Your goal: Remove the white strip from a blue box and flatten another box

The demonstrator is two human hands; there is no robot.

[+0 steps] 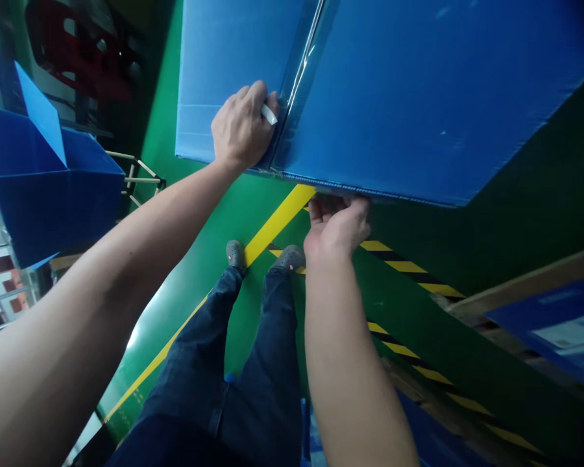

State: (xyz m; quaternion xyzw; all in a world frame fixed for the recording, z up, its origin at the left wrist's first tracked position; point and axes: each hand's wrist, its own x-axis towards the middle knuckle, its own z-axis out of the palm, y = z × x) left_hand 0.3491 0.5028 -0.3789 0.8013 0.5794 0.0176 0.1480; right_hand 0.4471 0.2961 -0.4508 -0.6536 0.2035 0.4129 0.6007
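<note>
I am watching a person lean over a big blue box [394, 110]. The box is right in front of them, and both hands are at its near side. To do this bit well, I think the left hand [243, 126] should push down evenly beside the shiny clear tape [299, 78], so the tape does not lift or wrinkle. The right hand [340, 224] should hold the edge softly, so the side does not bend.

The left hand is curled up like a fist, and it looks to rest on the box, just beside the tape. A little white thing [269, 115] pokes out of it. The hand has hold of that, but I can't tell what it is. The right hand is palm up with its fingers half bent, right at the low edge of the box. The box hides the fingertips, so I can't tell if they grip it or only touch it.

Further down, two gray shoes [235, 253] stand on the green floor [175, 272] by a yellow line [277, 220]. Off to the right are yellow and black stripes [403, 266]. On the left is another blue box [58, 201] with a flap up. Past it is a dark red thing [85, 65] in the shadow.
</note>
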